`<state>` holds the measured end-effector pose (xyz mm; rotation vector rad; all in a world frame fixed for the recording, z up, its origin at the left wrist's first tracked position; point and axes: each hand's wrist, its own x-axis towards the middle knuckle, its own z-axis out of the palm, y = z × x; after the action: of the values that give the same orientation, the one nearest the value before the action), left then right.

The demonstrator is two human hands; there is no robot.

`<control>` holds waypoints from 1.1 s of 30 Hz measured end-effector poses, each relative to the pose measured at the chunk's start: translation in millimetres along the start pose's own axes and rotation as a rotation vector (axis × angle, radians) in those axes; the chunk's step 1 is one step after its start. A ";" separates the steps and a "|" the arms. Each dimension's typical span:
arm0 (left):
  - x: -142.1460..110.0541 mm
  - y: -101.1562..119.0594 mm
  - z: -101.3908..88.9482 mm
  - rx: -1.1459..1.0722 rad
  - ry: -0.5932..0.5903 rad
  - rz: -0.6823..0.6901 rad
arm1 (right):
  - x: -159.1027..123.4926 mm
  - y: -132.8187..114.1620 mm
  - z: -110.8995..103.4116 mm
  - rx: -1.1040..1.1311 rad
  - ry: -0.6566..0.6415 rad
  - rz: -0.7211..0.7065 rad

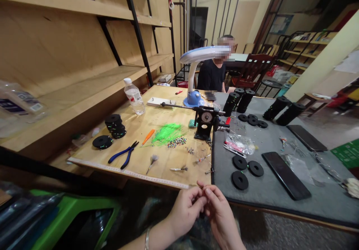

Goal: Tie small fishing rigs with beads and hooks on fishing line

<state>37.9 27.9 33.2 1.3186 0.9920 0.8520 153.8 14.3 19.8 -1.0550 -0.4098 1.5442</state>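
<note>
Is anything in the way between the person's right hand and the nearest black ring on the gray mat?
Nothing visible is. Between the right hand and the nearest black ring I see only the gray mat. The left hand is on the side away from that ring, and the other two rings lie beyond it.

A head-worn camera looks forward and down from the near side of a wooden tabletop [165, 158], with the left hand [185, 209] and right hand [221, 212] close to the lens at the frame's bottom centre. The wide view takes in wooden shelving [84, 96] along the left and a grey mat [266, 194] on the right, reaching past a desk lamp [192, 74] to a seated person [210, 74] and the room behind.
</note>
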 end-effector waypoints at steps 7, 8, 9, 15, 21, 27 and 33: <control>-7.3 3.0 -5.3 0.279 0.043 0.149 | -0.2 -0.1 1.7 0.017 0.011 -0.042; -8.7 3.5 -5.3 0.312 0.040 0.164 | -0.5 -0.3 2.3 0.017 0.002 -0.038; -10.1 4.1 -5.8 0.347 0.032 0.179 | -0.6 -0.9 2.8 0.017 -0.005 -0.030; -9.9 13.2 -33.8 0.625 0.159 0.356 | 0.3 -9.7 1.1 -0.018 0.007 -0.014; 10.2 20.3 -68.8 0.966 0.410 0.420 | 2.4 -6.7 -0.7 -0.088 0.018 0.019; 29.4 11.0 -66.4 1.019 0.298 0.303 | 2.2 -3.5 1.8 -0.179 -0.003 0.012; 20.2 8.3 -58.1 0.402 0.162 -0.028 | 2.8 0.3 -2.2 -0.265 -0.015 -0.020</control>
<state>-8.4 68.6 40.2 1.5866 1.3570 0.7707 155.6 16.2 17.2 -1.2392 -0.6466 1.5082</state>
